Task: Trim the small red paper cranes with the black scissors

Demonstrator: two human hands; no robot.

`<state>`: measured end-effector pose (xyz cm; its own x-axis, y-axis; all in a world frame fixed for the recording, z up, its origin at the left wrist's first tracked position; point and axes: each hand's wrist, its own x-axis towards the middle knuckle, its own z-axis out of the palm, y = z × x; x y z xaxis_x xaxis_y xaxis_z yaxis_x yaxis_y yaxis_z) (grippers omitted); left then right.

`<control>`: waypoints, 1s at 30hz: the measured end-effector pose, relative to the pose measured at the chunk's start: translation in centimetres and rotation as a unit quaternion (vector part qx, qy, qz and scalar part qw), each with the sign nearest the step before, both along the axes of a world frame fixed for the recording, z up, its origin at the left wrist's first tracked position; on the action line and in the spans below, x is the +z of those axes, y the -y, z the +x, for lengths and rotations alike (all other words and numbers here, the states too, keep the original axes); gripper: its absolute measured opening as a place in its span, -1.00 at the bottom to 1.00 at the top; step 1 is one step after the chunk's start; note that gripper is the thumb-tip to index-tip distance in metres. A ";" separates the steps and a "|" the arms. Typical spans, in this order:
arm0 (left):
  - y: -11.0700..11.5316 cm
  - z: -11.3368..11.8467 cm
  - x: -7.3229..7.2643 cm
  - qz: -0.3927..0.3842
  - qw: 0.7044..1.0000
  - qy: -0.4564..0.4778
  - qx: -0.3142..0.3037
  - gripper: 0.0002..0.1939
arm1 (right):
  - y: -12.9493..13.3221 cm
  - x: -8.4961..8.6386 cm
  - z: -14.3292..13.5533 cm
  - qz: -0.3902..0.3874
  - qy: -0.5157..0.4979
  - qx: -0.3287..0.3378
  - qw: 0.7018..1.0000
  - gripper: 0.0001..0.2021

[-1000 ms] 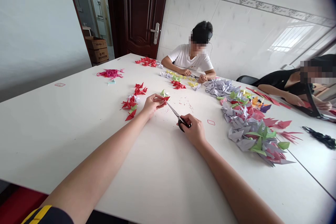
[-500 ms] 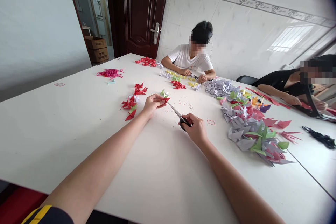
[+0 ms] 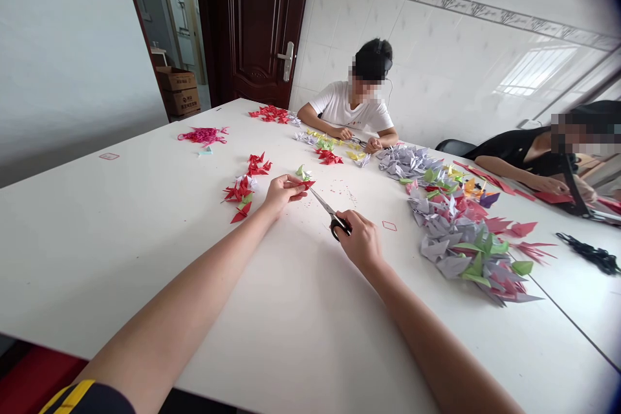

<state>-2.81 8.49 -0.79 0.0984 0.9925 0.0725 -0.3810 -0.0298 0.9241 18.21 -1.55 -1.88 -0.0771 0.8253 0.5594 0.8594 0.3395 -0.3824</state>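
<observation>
Between the thumb and fingers of my left hand [image 3: 284, 193] is a red folded paper crane [image 3: 307, 185], partly hidden by the fingers. My right hand [image 3: 361, 236] is closed round the black handles of a pair of scissors [image 3: 328, 209], whose tips meet the crane's pointed end. A green and white paper crane [image 3: 303, 173] lies just beyond my left hand. To the left of that hand sits a small group of red, white and green cranes [image 3: 239, 191]. Tiny paper scraps [image 3: 347, 193] are scattered on the white table [image 3: 272, 310].
A large heap of grey, pink and green cranes [image 3: 451, 226] spreads along the right. Pink cord [image 3: 202, 135] lies at the far left, black cord [image 3: 587, 252] at the far right. Across the table sits a person in a white shirt [image 3: 356, 107]; another in black [image 3: 524, 149] handles red paper.
My hands stay almost in place, and the scissor blades look slightly more closed at the crane's tip. At the right, the co-worker's hand and red paper have shifted.
</observation>
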 end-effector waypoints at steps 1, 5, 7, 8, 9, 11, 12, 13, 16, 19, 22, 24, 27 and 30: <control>0.1 0.0 0.1 -0.003 1.000 -0.001 0.000 -0.63 | 0.0 0.0 0.0 0.000 0.004 0.000 1.000 -0.82; 0.3 0.0 0.3 -0.009 1.000 -0.008 -0.010 -0.66 | 0.0 0.3 0.2 0.010 0.000 -0.033 0.999 -0.82; 0.4 0.0 0.4 -0.009 1.000 -0.008 -0.016 -0.66 | 0.0 0.4 0.4 0.026 -0.009 -0.052 0.998 -0.81; 0.4 0.0 0.4 -0.007 1.000 -0.006 -0.015 -0.65 | 0.0 0.5 0.5 0.036 -0.014 -0.052 0.998 -0.81; 0.4 0.0 0.4 -0.004 1.000 -0.004 -0.012 -0.65 | 0.0 0.5 0.5 0.048 -0.018 -0.046 0.998 -0.81; 0.4 0.0 0.4 0.005 1.000 -0.001 -0.004 -0.65 | 0.0 0.4 0.5 0.068 -0.030 -0.024 0.997 -0.81; 0.3 0.0 0.3 0.011 1.000 -0.001 0.002 -0.66 | 0.0 0.4 0.5 0.075 -0.037 -0.016 0.996 -0.81; 0.3 0.0 0.3 0.016 1.000 -0.002 0.007 -0.67 | 0.0 0.3 0.4 0.079 -0.046 -0.010 0.996 -0.82; 0.1 0.0 0.2 0.028 0.999 -0.003 0.018 -0.71 | -0.1 0.1 0.4 0.059 -0.071 -0.004 0.996 -0.82; 0.0 0.0 0.2 0.028 0.999 -0.001 0.019 -0.74 | -0.1 0.2 0.4 0.016 -0.093 0.009 0.996 -0.79; 0.0 0.1 0.3 0.024 1.000 0.006 0.015 -0.74 | 0.0 0.3 0.3 -0.016 -0.099 0.026 0.995 -0.78; 0.0 0.1 0.2 0.025 1.000 0.009 0.014 -0.74 | 0.0 0.3 0.3 -0.025 -0.098 0.029 0.994 -0.78; -0.2 0.0 -0.1 0.035 0.999 0.007 0.008 -0.73 | 0.0 0.3 0.2 -0.034 -0.103 0.028 0.994 -0.79; -0.4 0.0 -0.4 0.047 0.999 0.006 0.001 -0.72 | 0.0 0.2 0.2 -0.038 -0.105 0.027 0.993 -0.78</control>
<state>-2.83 8.90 -1.15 0.0950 0.9815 0.1661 -0.3922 -0.1164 0.9125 18.41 -1.51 -1.65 -0.0101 0.8639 0.5036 0.7395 0.3455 -0.5777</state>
